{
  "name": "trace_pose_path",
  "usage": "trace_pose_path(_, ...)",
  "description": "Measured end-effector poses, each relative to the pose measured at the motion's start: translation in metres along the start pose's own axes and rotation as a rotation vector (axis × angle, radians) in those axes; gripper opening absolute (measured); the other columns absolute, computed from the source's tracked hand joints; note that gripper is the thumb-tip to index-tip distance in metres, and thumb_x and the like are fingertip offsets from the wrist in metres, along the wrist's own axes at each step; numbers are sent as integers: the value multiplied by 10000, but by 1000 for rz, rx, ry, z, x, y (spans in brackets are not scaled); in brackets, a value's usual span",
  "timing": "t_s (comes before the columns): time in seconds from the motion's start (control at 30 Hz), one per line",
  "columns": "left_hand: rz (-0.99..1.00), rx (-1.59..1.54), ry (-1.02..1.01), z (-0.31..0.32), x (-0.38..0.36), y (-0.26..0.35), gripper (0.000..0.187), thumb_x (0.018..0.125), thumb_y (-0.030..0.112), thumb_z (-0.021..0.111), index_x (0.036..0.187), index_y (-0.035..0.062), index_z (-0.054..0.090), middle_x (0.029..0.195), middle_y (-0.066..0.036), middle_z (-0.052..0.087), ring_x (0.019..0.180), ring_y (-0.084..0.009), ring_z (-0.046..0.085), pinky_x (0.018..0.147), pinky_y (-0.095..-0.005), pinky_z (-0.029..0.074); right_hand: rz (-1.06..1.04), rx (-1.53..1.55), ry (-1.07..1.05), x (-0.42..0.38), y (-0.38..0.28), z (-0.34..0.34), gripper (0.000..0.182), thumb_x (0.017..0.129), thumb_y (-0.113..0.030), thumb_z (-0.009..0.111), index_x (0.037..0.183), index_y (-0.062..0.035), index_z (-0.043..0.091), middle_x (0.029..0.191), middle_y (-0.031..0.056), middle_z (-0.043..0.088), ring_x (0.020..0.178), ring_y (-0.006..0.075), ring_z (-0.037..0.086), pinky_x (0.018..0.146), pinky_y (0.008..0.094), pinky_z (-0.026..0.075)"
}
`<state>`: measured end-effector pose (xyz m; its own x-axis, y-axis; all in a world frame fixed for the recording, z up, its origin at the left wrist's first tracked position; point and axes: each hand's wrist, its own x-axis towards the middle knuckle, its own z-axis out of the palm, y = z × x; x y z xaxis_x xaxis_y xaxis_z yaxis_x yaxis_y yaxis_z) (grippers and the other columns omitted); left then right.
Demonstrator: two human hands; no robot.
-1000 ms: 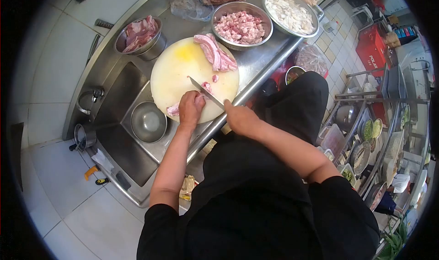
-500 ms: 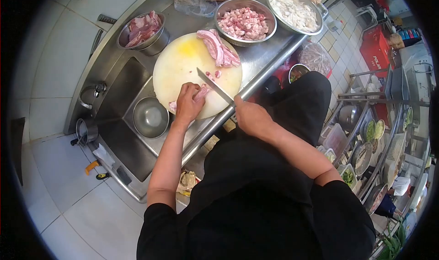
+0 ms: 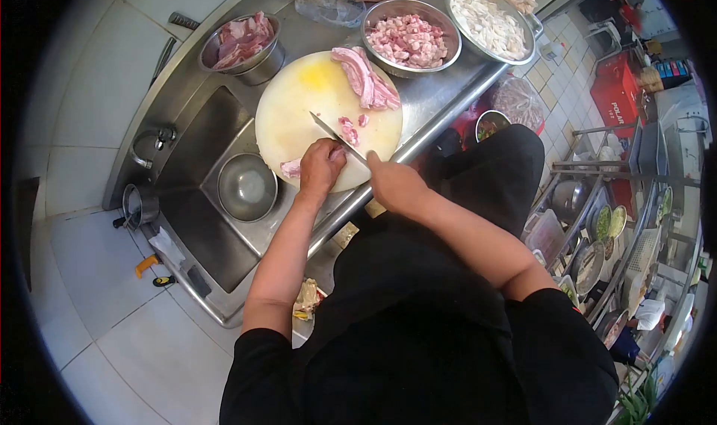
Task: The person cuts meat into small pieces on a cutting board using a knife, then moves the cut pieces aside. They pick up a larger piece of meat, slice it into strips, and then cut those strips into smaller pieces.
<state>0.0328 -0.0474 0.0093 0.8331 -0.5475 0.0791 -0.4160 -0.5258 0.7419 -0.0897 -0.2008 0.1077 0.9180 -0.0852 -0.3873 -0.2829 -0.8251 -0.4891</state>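
On a round white cutting board (image 3: 287, 111), my left hand (image 3: 321, 167) presses down a strip of raw pork (image 3: 290, 168), its fingers curled over the meat. The strip's end sticks out to the left of the hand. My right hand (image 3: 396, 186) grips the handle of a knife (image 3: 336, 137), whose blade lies across the meat close to my left fingertips. Small cut pieces (image 3: 348, 130) sit just beyond the blade. Longer pork strips (image 3: 364, 80) rest at the board's far right edge.
Beyond the board stand a bowl of diced meat (image 3: 407, 40), a bowl of white pieces (image 3: 487, 25) and a container of meat slices (image 3: 243, 40). A metal bowl (image 3: 247, 187) sits by the sink (image 3: 196, 208) at left. Shelving (image 3: 597, 223) is at right.
The knife has moved toward my left hand, and more cut pieces lie beyond its blade. My left fingers are curled more tightly. The whole view has shifted slightly.
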Motion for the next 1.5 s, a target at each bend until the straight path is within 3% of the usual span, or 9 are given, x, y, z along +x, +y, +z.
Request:
trace_pose_path(0.17,50,-17,-50,-5,-3,6,178,790,67,728,956,9,704,998,-171,703,954,-361,669,856,-420,544,78,37,-68,-42,16,-3,290,906,-62,512,1165,61,475,853,303,686,863,468,694,781,557,537)
trace_pose_path(0.43,107,-53,4,1,-2,-5,163,796,74,723,940,16,675,968,-154,691,925,-359,662,834,-424,543,0,64,41,43,9,20,241,933,-74,497,1136,51,459,839,322,677,847,486,686,760,571,530)
trace_pose_path(0.67,74,32,65,7,-9,-2,185,800,107,732,954,26,668,997,-142,673,975,-346,639,859,-433,527,156,48,-80,-53,26,8,273,941,-87,518,1165,45,438,858,323,677,866,497,680,779,579,527)
trace_pose_path(0.8,100,11,160,10,-10,-9,191,810,113,722,975,27,678,1004,-141,673,972,-349,637,868,-442,522,85,69,-51,-56,39,4,244,964,-113,516,1136,42,440,837,319,672,845,490,677,769,582,521)
trace_pose_path(1.0,230,-22,26,-15,-20,-5,243,823,87,672,1053,10,660,1084,-165,654,1028,-361,635,913,-428,523,63,46,82,-28,30,3,211,991,-130,495,1103,40,438,821,311,668,813,487,669,760,576,514)
trace_pose_path(1.1,44,-156,-102,-29,-18,1,319,804,97,672,1108,7,640,1129,-172,642,1066,-368,626,937,-424,521,49,54,114,-29,18,-10,198,993,-125,490,1096,36,438,815,302,668,805,487,668,751,576,512)
trace_pose_path(1.17,136,-51,-90,-34,-17,-5,425,782,118,691,1191,35,608,1148,-175,649,1131,-363,614,1005,-432,492,3,74,172,-33,8,-20,178,1001,-124,479,1088,26,437,810,294,670,809,483,672,752,577,514)
trace_pose_path(1.27,289,152,-72,-41,-17,-8,420,764,132,696,1170,52,623,1141,-173,654,1107,-357,613,1018,-443,465,-32,111,202,-40,-10,-30,158,988,-115,486,1063,17,440,823,292,672,819,475,679,758,574,517)
trace_pose_path(1.5,121,196,-125,-45,-18,-10,378,772,160,698,1133,52,668,1116,-155,666,1104,-350,606,989,-464,459,90,-75,-37,-23,23,-3,216,931,-59,485,1126,33,476,855,293,685,808,458,695,775,567,539)
